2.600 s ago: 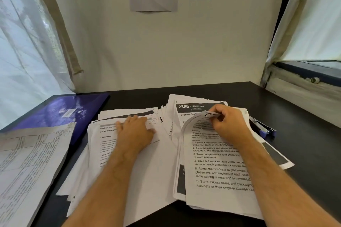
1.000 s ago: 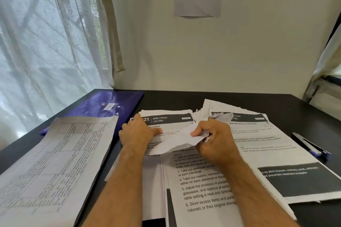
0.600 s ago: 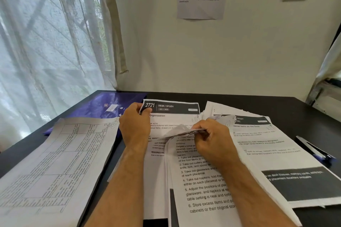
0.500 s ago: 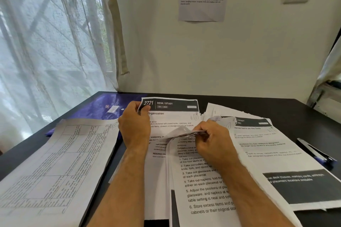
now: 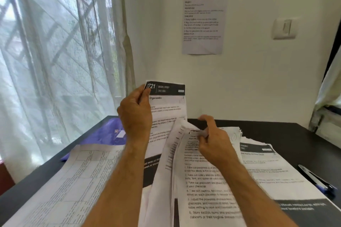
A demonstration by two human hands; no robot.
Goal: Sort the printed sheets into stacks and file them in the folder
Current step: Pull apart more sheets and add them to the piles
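Observation:
My left hand (image 5: 135, 116) grips a printed sheet headed "2721 Desk / Study" (image 5: 169, 103) by its top left corner and holds it raised, tilted up off the desk. My right hand (image 5: 212, 140) pinches the curled top edge of a sheet with numbered steps (image 5: 201, 188) that lies on the pile in front of me. More printed sheets (image 5: 267, 171) fan out on the right. A purple folder (image 5: 108, 134) lies flat at the desk's far left corner. A sheet with a printed table (image 5: 60, 190) rests on the left.
A blue and grey stapler (image 5: 317, 180) lies near the right edge of the black desk (image 5: 304, 134). A white curtain (image 5: 55, 61) hangs over the window on the left. The wall behind holds a taped notice (image 5: 203, 20) and a light switch (image 5: 285, 28).
My left hand has lifted the "2721" sheet off the left pile and raised it upright. My right hand kept hold of the numbered sheet's curled top edge. The camera tilted upward.

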